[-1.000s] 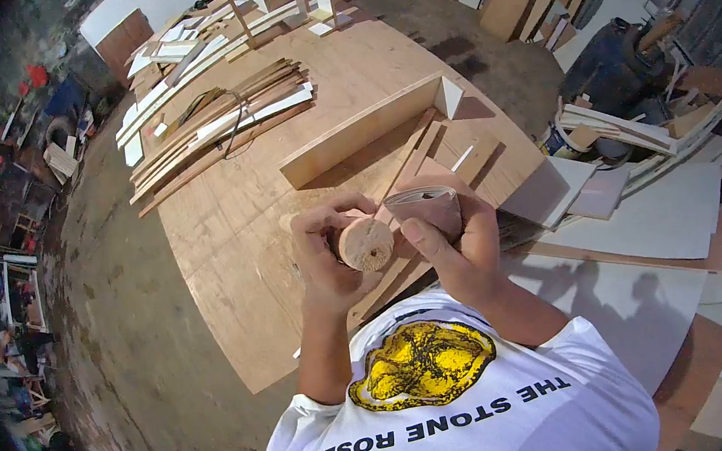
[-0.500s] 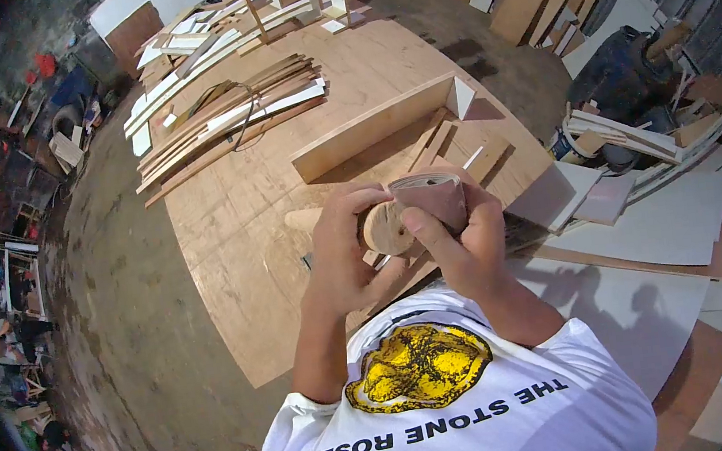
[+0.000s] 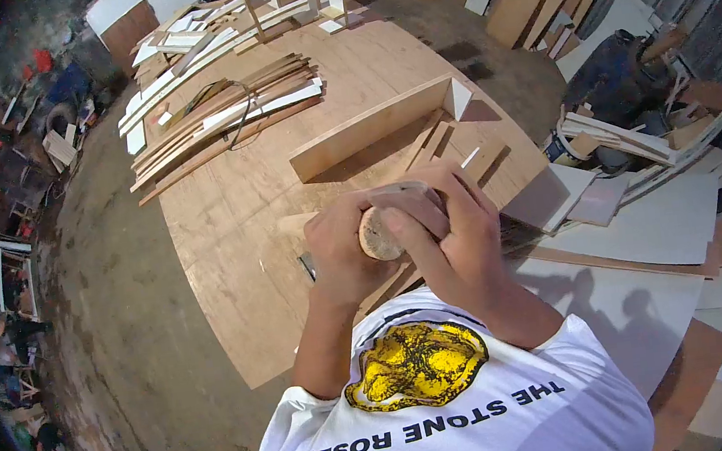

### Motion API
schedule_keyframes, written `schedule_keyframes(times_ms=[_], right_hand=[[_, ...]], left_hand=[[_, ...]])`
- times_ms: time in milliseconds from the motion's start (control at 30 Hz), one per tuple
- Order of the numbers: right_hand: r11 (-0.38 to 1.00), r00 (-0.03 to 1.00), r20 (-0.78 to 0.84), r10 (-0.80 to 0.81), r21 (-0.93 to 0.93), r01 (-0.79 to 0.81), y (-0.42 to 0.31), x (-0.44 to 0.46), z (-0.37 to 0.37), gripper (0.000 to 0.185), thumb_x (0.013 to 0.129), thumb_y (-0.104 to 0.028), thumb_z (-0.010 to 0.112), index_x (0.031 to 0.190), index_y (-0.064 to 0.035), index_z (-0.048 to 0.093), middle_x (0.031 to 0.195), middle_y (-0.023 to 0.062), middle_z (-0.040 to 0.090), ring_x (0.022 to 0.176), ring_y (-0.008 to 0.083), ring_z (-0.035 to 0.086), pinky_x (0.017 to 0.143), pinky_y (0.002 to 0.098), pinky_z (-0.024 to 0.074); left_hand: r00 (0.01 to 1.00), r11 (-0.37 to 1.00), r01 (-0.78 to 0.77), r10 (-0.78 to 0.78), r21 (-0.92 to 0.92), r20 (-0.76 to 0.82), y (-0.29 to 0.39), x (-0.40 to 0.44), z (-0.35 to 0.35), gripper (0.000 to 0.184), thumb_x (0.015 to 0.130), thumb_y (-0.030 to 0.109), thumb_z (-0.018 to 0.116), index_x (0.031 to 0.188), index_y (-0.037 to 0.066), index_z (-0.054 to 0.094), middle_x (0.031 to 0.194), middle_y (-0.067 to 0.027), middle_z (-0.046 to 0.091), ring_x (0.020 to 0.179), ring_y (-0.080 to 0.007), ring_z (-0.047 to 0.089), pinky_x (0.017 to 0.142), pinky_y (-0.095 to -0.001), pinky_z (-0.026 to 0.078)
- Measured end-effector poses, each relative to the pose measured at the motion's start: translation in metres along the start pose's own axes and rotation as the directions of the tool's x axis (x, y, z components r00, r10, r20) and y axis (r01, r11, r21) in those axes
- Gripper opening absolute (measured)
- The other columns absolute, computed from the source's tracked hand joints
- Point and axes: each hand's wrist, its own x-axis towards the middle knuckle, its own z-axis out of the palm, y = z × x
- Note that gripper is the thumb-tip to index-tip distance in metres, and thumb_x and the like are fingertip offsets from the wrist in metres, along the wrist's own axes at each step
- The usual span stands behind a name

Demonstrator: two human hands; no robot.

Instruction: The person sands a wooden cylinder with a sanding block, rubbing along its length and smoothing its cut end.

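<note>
My left hand (image 3: pixel 341 247) is wrapped round a round wooden piece (image 3: pixel 377 235), whose pale end faces me. My right hand (image 3: pixel 461 241) grips a folded pinkish sheet, like sandpaper (image 3: pixel 416 201), and presses it against the upper right side of the wooden piece. My right thumb lies across the edge of the round end. Both hands are close together above the near edge of the plywood table (image 3: pixel 230 249). The rest of the wooden piece is hidden by my hands.
A long board (image 3: pixel 372 131) stands on edge beyond my hands. Stacked wood strips (image 3: pixel 229 125) lie at the table's far left. White panels (image 3: pixel 637 221) are on the right, near a dark barrel (image 3: pixel 607 77).
My right hand has moved left and over, bringing the folded sheet from beside the wooden piece onto it. The wooden piece has tilted and more of it is covered.
</note>
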Motion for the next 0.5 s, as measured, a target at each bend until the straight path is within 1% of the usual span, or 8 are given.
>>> schedule_keyframes(times_ms=[100,200,267,367,400,500], right_hand=[[0.998,1.0,0.006,-0.026,-0.056,0.026,-0.003,0.003,-0.002,0.022,0.095,-0.019,0.079,0.111,-0.0052,0.071,0.105,0.0143,0.069,0.091,0.0342,0.074,0.077,0.0445,0.0601],[0.996,0.999,0.022,-0.04,-0.077,0.042,0.0,-0.007,-0.006,0.021,0.096,-0.02,0.078,0.11,-0.0055,0.07,0.105,0.0133,0.069,0.091,0.034,0.074,0.076,0.0441,0.0604],[0.995,0.998,0.049,-0.034,-0.095,0.039,0.003,-0.008,-0.01,0.021,0.096,-0.02,0.078,0.109,-0.0054,0.069,0.103,0.0127,0.069,0.089,0.0345,0.074,0.074,0.0435,0.0599],[0.991,0.997,-0.016,-0.078,-0.109,0.076,0.007,0.01,-0.002,0.021,0.096,-0.019,0.078,0.109,-0.0052,0.068,0.102,0.0132,0.068,0.087,0.0358,0.073,0.073,0.0444,0.0593],[0.988,0.997,-0.013,-0.069,-0.138,0.067,0.006,0.015,-0.002,0.02,0.096,-0.019,0.078,0.108,-0.0053,0.068,0.101,0.0133,0.068,0.086,0.0359,0.073,0.072,0.045,0.0585],[0.995,0.998,-0.029,-0.049,-0.087,0.047,0.009,0.01,-0.001,0.021,0.096,-0.018,0.078,0.108,-0.0044,0.068,0.101,0.0142,0.068,0.086,0.0362,0.072,0.072,0.0445,0.0581]], left_hand=[[0.999,0.999,0.034,-0.035,0.027,0.016,0.001,0.004,-0.004,0.058,0.057,0.022,0.099,0.105,0.011,0.069,0.093,-0.0091,0.075,0.08,-0.0312,0.074,0.072,-0.0394,0.058],[1.0,0.999,0.009,-0.01,-0.034,-0.017,-0.002,0.004,-0.001,0.058,0.057,0.023,0.099,0.105,0.01,0.069,0.093,-0.0101,0.075,0.08,-0.0311,0.075,0.071,-0.0388,0.058],[0.999,1.0,-0.005,0.004,-0.03,-0.054,0.001,0.004,0.004,0.057,0.058,0.023,0.099,0.105,0.01,0.069,0.092,-0.01,0.075,0.08,-0.031,0.075,0.071,-0.0389,0.058],[0.999,1.0,-0.001,0.001,0.007,-0.039,0.01,-0.004,0.017,0.058,0.058,0.025,0.099,0.105,0.01,0.069,0.092,-0.0096,0.074,0.08,-0.0308,0.074,0.072,-0.0392,0.058],[0.999,1.0,-0.002,0.003,0.031,-0.035,0.011,-0.003,0.02,0.059,0.057,0.025,0.099,0.105,0.01,0.069,0.092,-0.0094,0.074,0.08,-0.0308,0.074,0.072,-0.0393,0.058],[0.999,0.998,-0.015,0.017,0.061,-0.041,0.009,0.003,0.016,0.058,0.058,0.026,0.099,0.105,0.011,0.069,0.092,-0.0097,0.074,0.08,-0.0314,0.073,0.072,-0.0409,0.057]])
